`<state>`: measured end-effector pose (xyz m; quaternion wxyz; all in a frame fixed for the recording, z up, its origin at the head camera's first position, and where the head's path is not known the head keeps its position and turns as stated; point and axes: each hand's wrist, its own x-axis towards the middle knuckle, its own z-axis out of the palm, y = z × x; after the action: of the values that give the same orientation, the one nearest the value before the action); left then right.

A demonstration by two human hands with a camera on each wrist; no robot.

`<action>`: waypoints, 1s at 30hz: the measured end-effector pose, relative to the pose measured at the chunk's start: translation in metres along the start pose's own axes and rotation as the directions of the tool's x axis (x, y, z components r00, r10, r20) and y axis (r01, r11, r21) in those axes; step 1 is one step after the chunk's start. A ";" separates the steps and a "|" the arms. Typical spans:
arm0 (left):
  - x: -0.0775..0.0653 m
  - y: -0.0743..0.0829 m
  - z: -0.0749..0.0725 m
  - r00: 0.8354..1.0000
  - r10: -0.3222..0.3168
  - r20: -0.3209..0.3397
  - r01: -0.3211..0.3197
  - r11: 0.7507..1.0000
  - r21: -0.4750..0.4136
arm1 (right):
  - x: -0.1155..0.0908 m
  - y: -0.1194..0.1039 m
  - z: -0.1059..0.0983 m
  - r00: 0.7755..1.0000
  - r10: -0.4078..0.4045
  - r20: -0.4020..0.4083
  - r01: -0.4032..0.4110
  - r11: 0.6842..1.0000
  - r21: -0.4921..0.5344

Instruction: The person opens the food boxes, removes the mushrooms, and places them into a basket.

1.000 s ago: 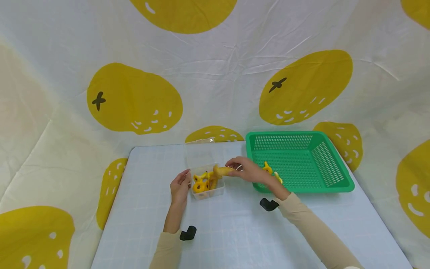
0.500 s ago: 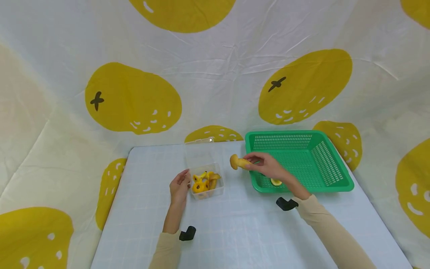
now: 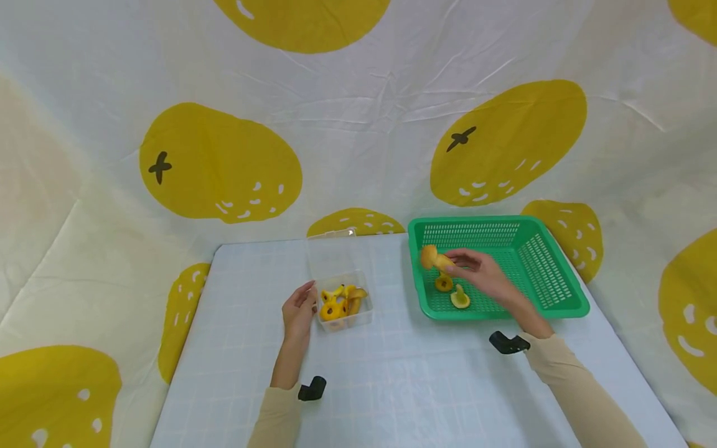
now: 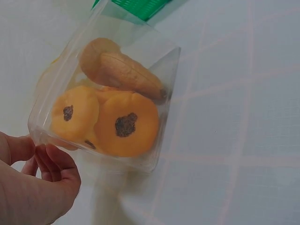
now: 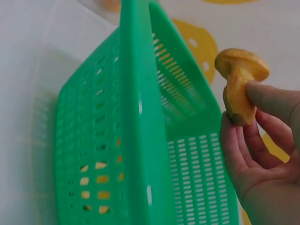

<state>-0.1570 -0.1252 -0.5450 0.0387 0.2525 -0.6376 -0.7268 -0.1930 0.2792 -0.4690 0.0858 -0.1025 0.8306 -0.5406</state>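
Mushroom [image 3: 439,259] over green basket [image 3: 538,313] | I pinch its stem, right hand [image 3: 483,274] half-curled | left hand [image 3: 299,312] pinches clear box [image 3: 361,320] at its edge | two mushrooms [image 3: 460,298] in basket, several in box; I judge work partway

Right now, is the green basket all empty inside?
No, one yellow mushroom and another mushroom lie in the green basket.

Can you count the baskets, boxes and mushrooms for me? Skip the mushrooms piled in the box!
Green basket: 1
Clear box: 1
Mushrooms outside the box: 3 (1 in the right hand, 2 in the basket)
Total: 5
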 end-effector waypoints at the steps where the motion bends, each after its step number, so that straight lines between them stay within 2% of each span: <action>1: 0.000 0.000 0.000 1.000 -0.001 -0.002 0.001 1.000 0.003 | -0.002 0.002 -0.003 1.000 0.003 -0.003 -0.003 1.000 -0.003; 11: -0.001 0.001 0.000 1.000 -0.010 0.013 0.010 1.000 0.009 | -0.012 0.031 -0.023 0.998 0.040 -0.048 -0.041 0.999 -0.033; 20: -0.001 0.001 0.000 1.000 -0.005 0.017 0.005 1.000 -0.004 | -0.015 0.049 -0.031 0.988 0.130 -0.089 -0.140 0.983 -0.121; 25: -0.001 0.001 0.000 1.000 -0.010 0.011 0.010 1.000 0.004 | -0.013 0.057 -0.031 0.977 0.196 -0.080 -0.206 0.967 -0.150; 30: -0.001 0.001 0.000 1.000 -0.016 0.004 0.016 1.000 0.002 | -0.010 0.063 -0.031 0.976 0.209 -0.062 -0.217 0.956 -0.198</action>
<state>-0.1563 -0.1246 -0.5437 0.0315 0.2560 -0.6363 -0.7271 -0.1961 0.3341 -0.5142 0.1160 -0.0098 0.8892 -0.4425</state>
